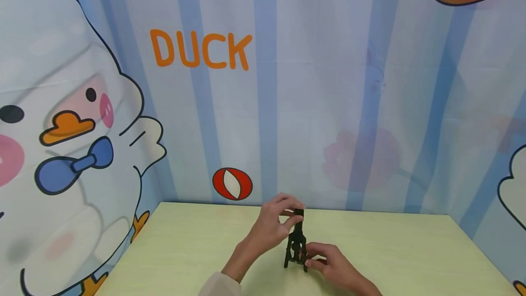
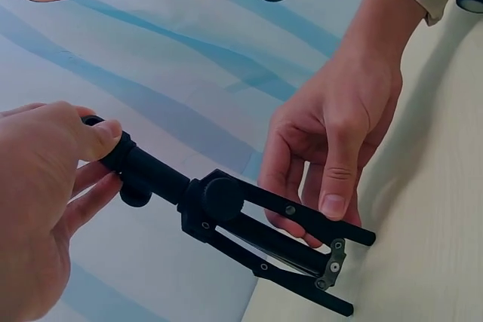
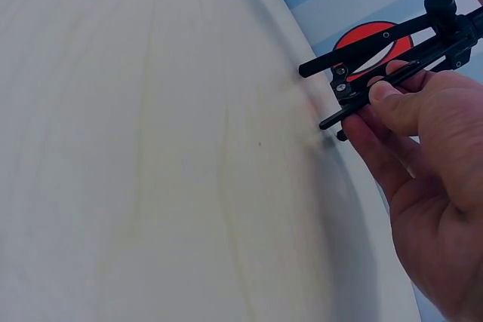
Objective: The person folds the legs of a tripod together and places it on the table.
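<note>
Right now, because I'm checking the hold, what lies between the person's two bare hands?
The head view shows a slender black tripod there: the left hand grips its top, the right hand pinches one leg.

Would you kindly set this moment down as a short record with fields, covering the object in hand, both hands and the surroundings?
object: small black tripod, held roughly upright, legs spread
left hand: pinches the top end of the tripod
right hand: pinches one leg between thumb and fingers
feet contact: cannot tell whether the legs touch the table
surface: pale yellow table
backdrop: blue-and-white striped sheet with orange lettering "DUCK", a large printed duck and a red-and-white ball print
</note>
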Demonstrator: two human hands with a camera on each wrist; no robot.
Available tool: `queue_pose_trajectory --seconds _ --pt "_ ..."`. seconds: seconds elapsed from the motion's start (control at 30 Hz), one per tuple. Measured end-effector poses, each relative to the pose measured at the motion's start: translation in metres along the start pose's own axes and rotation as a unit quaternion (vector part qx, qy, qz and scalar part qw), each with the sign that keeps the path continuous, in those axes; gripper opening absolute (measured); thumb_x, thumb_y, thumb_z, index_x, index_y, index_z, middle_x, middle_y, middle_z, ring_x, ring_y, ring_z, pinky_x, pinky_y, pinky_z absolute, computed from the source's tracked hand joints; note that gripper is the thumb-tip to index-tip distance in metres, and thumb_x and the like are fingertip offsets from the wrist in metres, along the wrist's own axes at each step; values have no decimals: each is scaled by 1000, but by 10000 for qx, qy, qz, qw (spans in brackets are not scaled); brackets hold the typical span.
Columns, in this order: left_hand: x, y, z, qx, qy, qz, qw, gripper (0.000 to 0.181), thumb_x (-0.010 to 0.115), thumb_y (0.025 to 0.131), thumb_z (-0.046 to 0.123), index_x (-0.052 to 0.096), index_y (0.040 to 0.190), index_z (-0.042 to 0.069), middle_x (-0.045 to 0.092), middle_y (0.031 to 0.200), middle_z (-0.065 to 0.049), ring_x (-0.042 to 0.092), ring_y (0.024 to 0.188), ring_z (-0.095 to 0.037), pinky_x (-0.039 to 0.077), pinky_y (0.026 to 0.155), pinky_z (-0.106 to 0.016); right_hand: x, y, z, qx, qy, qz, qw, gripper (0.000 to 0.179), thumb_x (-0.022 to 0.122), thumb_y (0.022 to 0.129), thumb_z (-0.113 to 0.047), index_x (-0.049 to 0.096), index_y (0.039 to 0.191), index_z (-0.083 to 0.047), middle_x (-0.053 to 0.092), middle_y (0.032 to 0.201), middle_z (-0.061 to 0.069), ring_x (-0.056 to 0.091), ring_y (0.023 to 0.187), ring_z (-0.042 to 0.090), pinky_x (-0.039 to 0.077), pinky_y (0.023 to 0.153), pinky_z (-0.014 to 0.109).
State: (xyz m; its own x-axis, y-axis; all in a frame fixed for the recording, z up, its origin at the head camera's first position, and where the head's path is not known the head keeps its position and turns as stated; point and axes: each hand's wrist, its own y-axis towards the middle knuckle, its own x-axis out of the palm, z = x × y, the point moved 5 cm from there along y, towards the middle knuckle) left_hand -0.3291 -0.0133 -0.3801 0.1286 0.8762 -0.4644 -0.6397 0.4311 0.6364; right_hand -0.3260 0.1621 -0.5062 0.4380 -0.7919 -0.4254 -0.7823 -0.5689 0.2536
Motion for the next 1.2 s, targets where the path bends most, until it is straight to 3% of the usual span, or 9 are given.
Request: queue_pose_trajectory --seconds 0.1,0.33,0.57,0.67,0.77,0.93,1.07,1.2 --pt "1 0 1 84 54 159 9998 19 78 92 2 74 109 12 58 109 -1 68 94 -15 60 84 -24 0 0 1 80 39 43 10000 18 64 101 -1 71 117 -5 72 111 11 69 105 21 59 88 27" --pt "5 -2 6 328 765 442 9956 16 77 94 5 71 107 11 55 105 -6 65 88 -14 60 82 -23 2 1 1 -13 61 65 10000 16 65 101 -3 71 116 -4 72 111 12 69 103 21 59 88 28" --pt "7 -2 7 269 624 474 9966 17 75 93 1 71 107 11 56 106 -4 64 93 -16 61 82 -25 0 1 1 208 556 -126 9982 22 65 101 -4 70 123 0 69 116 20 70 101 23 60 86 29" --pt "5 -3 7 274 510 483 9972 18 75 93 0 71 107 11 57 106 -3 64 94 -16 60 81 -22 -5 2 1 307 523 148 9980 20 67 100 -4 70 120 -1 69 113 20 70 99 20 60 84 30" --pt "3 -3 6 245 390 516 9976 20 75 92 -2 71 107 11 58 107 -3 65 96 -16 60 80 -22 -12 2 1 362 216 689 9967 15 70 98 -5 70 113 -2 69 107 18 68 96 17 61 81 30" --pt "1 -4 3 195 126 533 9983 22 73 92 -6 72 107 10 60 109 -2 65 99 -20 62 80 -29 -18 3 3 435 28 1335 9901 17 72 96 -1 65 110 -1 67 108 17 66 101 24 60 84 29" --pt "2 -4 1 161 4 517 9985 22 72 92 -7 72 106 9 62 109 -1 66 102 -20 62 81 -29 -15 4 2 275 309 1045 9937 23 67 99 0 63 122 2 65 118 21 65 111 30 59 87 28" --pt "1 -4 0 127 -68 523 9985 20 70 92 -8 71 105 6 64 111 -1 66 104 -19 61 81 -25 -12 6 -1 74 524 617 9967 25 60 103 2 61 128 6 63 122 26 64 115 28 59 90 31"
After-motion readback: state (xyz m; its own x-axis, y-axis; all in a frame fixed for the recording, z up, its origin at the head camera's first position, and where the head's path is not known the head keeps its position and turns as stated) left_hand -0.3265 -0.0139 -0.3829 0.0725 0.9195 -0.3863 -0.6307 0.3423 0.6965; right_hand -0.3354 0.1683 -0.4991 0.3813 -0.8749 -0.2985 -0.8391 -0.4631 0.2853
